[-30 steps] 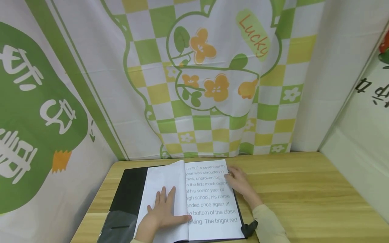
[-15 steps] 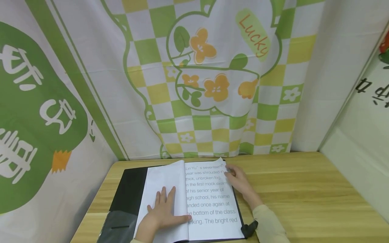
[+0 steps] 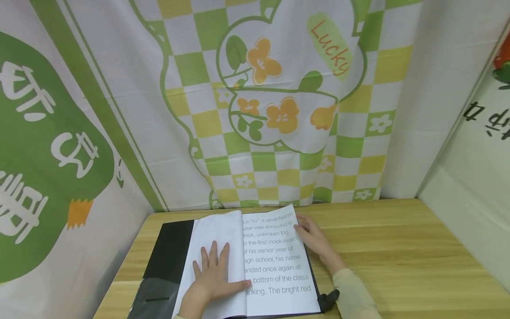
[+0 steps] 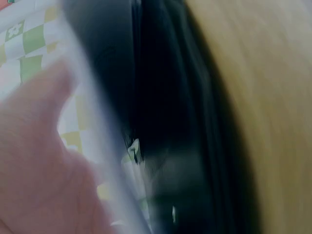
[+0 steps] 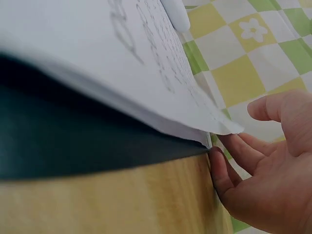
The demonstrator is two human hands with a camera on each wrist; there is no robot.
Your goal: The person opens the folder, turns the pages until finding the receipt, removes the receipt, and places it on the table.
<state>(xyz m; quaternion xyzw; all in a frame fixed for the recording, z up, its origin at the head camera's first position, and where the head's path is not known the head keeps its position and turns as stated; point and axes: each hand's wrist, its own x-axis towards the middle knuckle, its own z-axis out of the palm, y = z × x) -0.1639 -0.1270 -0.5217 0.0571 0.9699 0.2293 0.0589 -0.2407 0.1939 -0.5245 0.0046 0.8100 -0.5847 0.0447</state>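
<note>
An open black folder (image 3: pixel 167 252) lies on the wooden table, holding a stack of white sheets. Its right page (image 3: pixel 275 266) carries large printed English text, and the top right corner is lifted. On the blank left page (image 3: pixel 217 228) my left hand (image 3: pixel 211 279) rests with fingers spread, the thumb reaching over the fold onto the text. At the upper right edge, my right hand (image 3: pixel 314 237) has its fingers under the lifted corner (image 5: pixel 229 127). In the right wrist view the thumb stands apart from the paper. The left wrist view is blurred, showing part of the left hand (image 4: pixel 44 161).
A black clip-like object (image 3: pixel 328 300) sits by the folder's lower right corner, near the right sleeve (image 3: pixel 354 294). Bare wooden tabletop (image 3: pixel 410 257) extends to the right. A checked, printed curtain (image 3: pixel 275 177) hangs behind the table, with white printed sheets at both sides.
The right page's top corner has risen from lying flat and now bends upward at my right hand. My left hand stays spread on the left page. The head view has shifted slightly.
</note>
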